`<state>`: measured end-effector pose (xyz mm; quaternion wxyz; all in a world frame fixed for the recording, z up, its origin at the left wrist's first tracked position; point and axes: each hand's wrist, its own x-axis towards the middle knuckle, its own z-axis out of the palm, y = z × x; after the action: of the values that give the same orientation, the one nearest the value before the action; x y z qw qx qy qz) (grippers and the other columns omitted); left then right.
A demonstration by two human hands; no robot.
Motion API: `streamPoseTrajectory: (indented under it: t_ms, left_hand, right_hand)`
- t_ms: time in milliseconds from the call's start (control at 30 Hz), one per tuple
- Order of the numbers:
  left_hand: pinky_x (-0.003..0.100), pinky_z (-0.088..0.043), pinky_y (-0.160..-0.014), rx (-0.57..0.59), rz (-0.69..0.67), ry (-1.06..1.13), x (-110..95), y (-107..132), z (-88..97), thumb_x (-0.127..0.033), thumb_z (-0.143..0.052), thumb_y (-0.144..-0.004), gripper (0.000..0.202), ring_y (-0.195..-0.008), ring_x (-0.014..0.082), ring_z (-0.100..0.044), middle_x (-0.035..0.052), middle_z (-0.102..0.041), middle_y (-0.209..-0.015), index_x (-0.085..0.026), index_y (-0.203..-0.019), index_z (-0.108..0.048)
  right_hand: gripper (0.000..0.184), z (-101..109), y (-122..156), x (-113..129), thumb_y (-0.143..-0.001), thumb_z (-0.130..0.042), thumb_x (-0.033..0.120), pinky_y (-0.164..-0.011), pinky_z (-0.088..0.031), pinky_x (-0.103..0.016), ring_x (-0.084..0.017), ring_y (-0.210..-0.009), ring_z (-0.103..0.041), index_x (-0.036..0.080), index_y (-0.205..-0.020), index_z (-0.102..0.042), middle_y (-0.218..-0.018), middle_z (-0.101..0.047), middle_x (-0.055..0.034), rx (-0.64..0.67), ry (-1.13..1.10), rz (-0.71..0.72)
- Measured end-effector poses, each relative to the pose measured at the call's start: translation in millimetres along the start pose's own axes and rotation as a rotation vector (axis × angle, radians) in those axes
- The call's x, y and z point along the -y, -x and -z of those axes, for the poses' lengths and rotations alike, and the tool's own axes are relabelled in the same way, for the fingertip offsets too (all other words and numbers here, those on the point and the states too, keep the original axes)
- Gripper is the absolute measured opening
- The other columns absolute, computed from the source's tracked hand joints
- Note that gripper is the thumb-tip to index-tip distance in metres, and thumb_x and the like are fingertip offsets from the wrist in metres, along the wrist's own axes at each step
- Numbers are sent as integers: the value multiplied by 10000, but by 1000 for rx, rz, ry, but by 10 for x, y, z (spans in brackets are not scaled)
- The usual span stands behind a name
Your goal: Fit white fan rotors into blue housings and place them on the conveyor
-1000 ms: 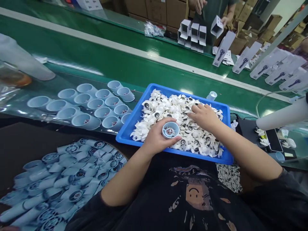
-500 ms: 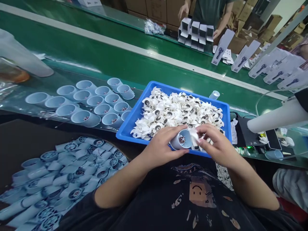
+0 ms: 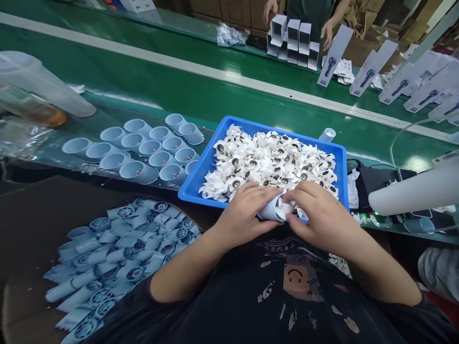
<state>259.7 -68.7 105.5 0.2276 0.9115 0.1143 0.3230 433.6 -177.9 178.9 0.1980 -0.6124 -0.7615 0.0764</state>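
Observation:
My left hand (image 3: pixel 247 210) is closed round a light blue cylindrical housing (image 3: pixel 268 211), whose open end faces right. Between the fingers of my right hand (image 3: pixel 315 210) is a white fan blade (image 3: pixel 284 208), which sits at the mouth of the housing, partly inside it. My right fingertips hide some of the blade, so how deep it sits I cannot tell. Both hands are over the near edge of a blue tray (image 3: pixel 201 198) heaped with white fan blades (image 3: pixel 276 162) that have dark round hubs.
Several blue housings (image 3: pixel 139 169) stand in rows left of the tray. A big pile of them (image 3: pixel 132 248) lies in a box at lower left. One housing (image 3: pixel 327 134) stands behind the tray. Across the green conveyor (image 3: pixel 172 81), a person's hand (image 3: pixel 327 33) is near white boxes (image 3: pixel 304 38).
My right hand has moved left and brought the white fan blade from beside the housing into its mouth. The co-worker's hand has lifted off the white boxes. The view has shifted slightly.

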Motion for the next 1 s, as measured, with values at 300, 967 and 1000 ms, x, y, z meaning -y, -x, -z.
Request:
streamPoseTrajectory:
  t_ms: [300,967,1000]
  left_hand:
    - [386,-554,-979,-97,31,33,-125,-28,-9,-353,-667,-859,464,-1093,249,-685,99,-710,-1195,-195,-1283,-560]
    - [386,-593,-907,-235,-182,-132,-174,26,-87,-182,-679,-846,672,-1016,246,-707,119,-738,-1076,-209,-1454,-394]
    - [387,-592,-906,-240,-160,-141,-195,16,-89,-179,-677,-847,666,-1020,245,-707,108,-738,-1081,-225,-1449,-395]
  right_hand:
    - [139,-70,42,12,-941,-580,270,-675,-422,-305,-185,-768,-576,173,-949,-678,-829,-630,-53,-260,62,41]
    - [145,-295,-1,-135,-758,-816,199,-645,-412,-247,-109,-679,-519,215,-888,-753,-723,-520,25,-206,-328,-19]
    - [129,-320,-11,-134,-758,-816,203,-640,-414,-245,-108,-678,-519,212,-869,-753,-722,-518,25,-222,-348,-36]
